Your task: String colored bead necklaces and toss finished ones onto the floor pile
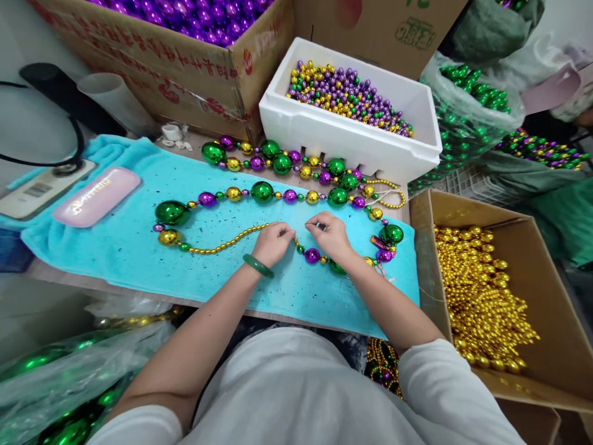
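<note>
A long bead strand [262, 193] of green, gold and purple balls loops across a turquoise towel [134, 241]. Its thin section of small gold beads [222, 245] runs to my left hand [273, 242], which pinches the string there. A green bangle [257, 266] circles that wrist. My right hand [330, 233] pinches the same string a little to the right, just above a purple bead [312, 254]. A second finished strand [278, 162] lies behind, along the towel's far edge.
A white foam box [352, 139] of small mixed beads stands behind the towel. A cardboard box of gold beads [482, 296] sits at the right, a box of purple balls [185, 18] at the back, bags of green balls [472, 93] around. A pink case [96, 196] lies left.
</note>
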### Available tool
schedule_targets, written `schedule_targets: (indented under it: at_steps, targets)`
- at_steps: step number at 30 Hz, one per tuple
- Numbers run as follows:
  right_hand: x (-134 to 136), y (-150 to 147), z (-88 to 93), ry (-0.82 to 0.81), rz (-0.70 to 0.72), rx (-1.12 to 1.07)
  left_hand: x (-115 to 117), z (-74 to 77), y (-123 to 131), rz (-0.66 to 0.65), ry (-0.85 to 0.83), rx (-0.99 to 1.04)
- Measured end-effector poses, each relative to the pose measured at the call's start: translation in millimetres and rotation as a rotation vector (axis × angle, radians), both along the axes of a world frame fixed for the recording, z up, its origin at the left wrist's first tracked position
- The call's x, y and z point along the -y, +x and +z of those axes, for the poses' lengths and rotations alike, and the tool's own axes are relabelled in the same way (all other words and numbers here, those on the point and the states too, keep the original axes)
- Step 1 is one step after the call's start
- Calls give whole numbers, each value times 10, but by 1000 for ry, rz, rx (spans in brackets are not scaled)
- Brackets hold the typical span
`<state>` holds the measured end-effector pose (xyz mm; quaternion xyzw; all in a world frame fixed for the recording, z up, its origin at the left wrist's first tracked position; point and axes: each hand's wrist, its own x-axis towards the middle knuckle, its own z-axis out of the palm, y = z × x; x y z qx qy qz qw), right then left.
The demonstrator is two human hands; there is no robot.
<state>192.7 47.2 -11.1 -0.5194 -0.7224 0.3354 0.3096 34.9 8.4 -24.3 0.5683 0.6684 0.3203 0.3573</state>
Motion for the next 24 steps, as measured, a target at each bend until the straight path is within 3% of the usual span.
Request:
schedule_targets:
  at_steps: [4,10,17,20,24]
  targets:
    - [85,-7,2,98,13,56,-14,-20,-12,45,8,42]
    - [285,31,106,219,168,248,-31,-10,-9,143,-292,423]
    - [470,40,154,167,376,508,-11,13,-24,142,-363,637]
    - [367,46,137,60,387,433,7,-19,-26,83,-247,522]
    - [38,37,85,-220,132,180,16,-104,-24,7,121,240]
